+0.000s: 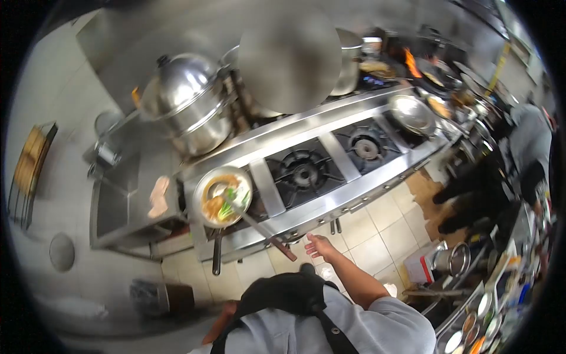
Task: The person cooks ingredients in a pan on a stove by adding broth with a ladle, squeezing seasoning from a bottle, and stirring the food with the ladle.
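Note:
My right hand is held out in front of the stove with its fingers apart and nothing in it. Close to its fingertips is the brown handle end of a long metal ladle. The ladle's head rests in a frying pan on the left burner. Inside the pan lie brown sauce, pale pieces and green vegetables. The pan's black handle points towards me. My left hand is low beside my apron, its fingers blurred and mostly hidden.
A large steamer pot stands behind the pan. Bare burners lie to the right, then a metal bowl. A flame rises at the back right. Another person stands at far right. A pinkish cloth-like item lies on the left counter.

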Demonstrator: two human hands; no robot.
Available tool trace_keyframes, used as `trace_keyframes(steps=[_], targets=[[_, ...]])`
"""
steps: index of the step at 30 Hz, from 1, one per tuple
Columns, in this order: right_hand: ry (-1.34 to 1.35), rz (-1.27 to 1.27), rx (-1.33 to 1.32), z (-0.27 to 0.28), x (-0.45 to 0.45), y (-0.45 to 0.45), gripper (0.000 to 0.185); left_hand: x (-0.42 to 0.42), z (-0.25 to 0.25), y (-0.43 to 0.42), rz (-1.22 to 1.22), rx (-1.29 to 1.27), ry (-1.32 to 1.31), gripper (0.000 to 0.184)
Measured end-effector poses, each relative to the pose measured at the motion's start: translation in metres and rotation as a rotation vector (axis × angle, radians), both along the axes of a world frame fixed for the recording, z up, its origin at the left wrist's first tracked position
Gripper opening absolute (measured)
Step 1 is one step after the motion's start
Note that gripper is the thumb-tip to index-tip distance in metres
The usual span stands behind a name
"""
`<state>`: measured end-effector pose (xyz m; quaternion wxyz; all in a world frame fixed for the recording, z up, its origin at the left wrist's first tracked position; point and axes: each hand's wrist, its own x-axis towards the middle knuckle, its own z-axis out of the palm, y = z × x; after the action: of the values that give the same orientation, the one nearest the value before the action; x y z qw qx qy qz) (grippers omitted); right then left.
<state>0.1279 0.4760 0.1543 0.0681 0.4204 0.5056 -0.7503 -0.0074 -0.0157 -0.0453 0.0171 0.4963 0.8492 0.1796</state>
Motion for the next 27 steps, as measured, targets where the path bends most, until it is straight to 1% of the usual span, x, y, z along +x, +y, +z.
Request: trace_keyframes(steps=[1, 3, 5, 6, 7, 8, 9, 10, 11, 12, 13, 14, 16, 17, 18, 19, 20, 21, 22, 25, 26, 27], targets=[[-0.01, -0.048, 0.016, 0.001, 0.01, 0.0, 0.055, -0.007, -0.003, 0.012, 0.031, 0.103, 0.036, 0.041], [-0.053, -0.145, 0.073, 0.002, 0.03, -0.004, 0.052, -0.04, 0.008, -0.003, -0.167, -0.562, -0.24, 0.035], [-0.127, -0.241, 0.15, -0.006, 0.055, -0.014, 0.047, -0.051, 0.016, 0.001, 0.446, -0.319, -1.018, 0.029], [-0.158, -0.266, 0.227, -0.021, 0.069, -0.015, 0.045, -0.056, 0.025, 0.006, 0.767, -0.18, -1.394, 0.025], [-0.203, -0.261, 0.341, -0.051, 0.09, -0.018, 0.044, -0.06, 0.038, 0.011, 0.773, -0.131, -1.397, 0.024], [-0.281, -0.158, 0.598, -0.091, 0.114, -0.023, 0.044, -0.061, 0.066, 0.022, 0.782, -0.08, -1.401, 0.022], [-0.392, -0.032, 0.897, -0.134, 0.142, -0.033, 0.045, -0.057, 0.09, 0.029, 0.756, -0.091, -1.378, 0.021], [-0.53, 0.088, 1.107, -0.169, 0.174, -0.048, 0.047, -0.054, 0.114, 0.036, 0.73, -0.101, -1.355, 0.021], [-0.685, 0.03, 0.843, -0.17, 0.198, -0.067, 0.047, -0.053, 0.127, 0.038, 0.668, -0.17, -1.3, 0.021], [-0.655, 0.723, 0.847, -0.167, 0.221, -0.073, 0.036, -0.054, 0.133, 0.039, 0.606, -0.236, -1.243, 0.022], [-0.695, 0.573, 0.646, -0.16, 0.237, -0.098, 0.03, -0.055, 0.131, 0.036, 0.564, -0.301, -1.199, 0.023], [-0.723, 0.425, 0.445, -0.155, 0.25, -0.123, 0.031, -0.063, 0.095, 0.018, 0.521, -0.215, -1.33, 0.021], [-0.738, 0.2, 0.178, -0.173, 0.274, -0.164, 0.046, -0.058, 0.1, 0.005, 0.433, -0.292, -1.325, 0.022], [-0.747, 0.152, 0.13, -0.177, 0.278, -0.179, 0.049, -0.06, 0.086, -0.001, 0.402, -0.307, -1.33, 0.023], [-0.756, 0.101, 0.077, -0.18, 0.284, -0.195, 0.053, -0.063, 0.059, -0.013, 0.339, -0.362, -1.284, 0.025], [-0.766, 0.047, 0.018, -0.182, 0.291, -0.213, 0.056, -0.066, 0.03, -0.026, 0.205, -0.455, -1.153, 0.026], [-0.702, 0.091, 0.141, -0.183, 0.297, -0.232, 0.041, -0.067, 0.004, -0.037, -0.085, -0.57, -0.839, 0.028], [-0.638, 0.135, 0.262, -0.185, 0.304, -0.249, 0.035, -0.065, -0.005, -0.046, -0.395, -0.641, -0.489, 0.029], [-0.596, 0.187, 0.321, -0.187, 0.309, -0.257, 0.035, -0.061, -0.003, -0.051, -0.65, -0.618, -0.145, 0.031], [-0.464, 0.349, 0.536, -0.188, 0.323, -0.274, 0.037, -0.067, -0.006, -0.048, -0.603, -0.872, -0.344, 0.025], [-0.416, 0.409, 0.625, -0.182, 0.328, -0.277, 0.036, -0.066, -0.005, -0.043, -0.289, -0.813, -0.687, 0.023], [-0.461, 0.391, 0.641, -0.177, 0.331, -0.279, 0.036, -0.062, -0.004, -0.039, 0.025, -0.763, -1.029, 0.021]])
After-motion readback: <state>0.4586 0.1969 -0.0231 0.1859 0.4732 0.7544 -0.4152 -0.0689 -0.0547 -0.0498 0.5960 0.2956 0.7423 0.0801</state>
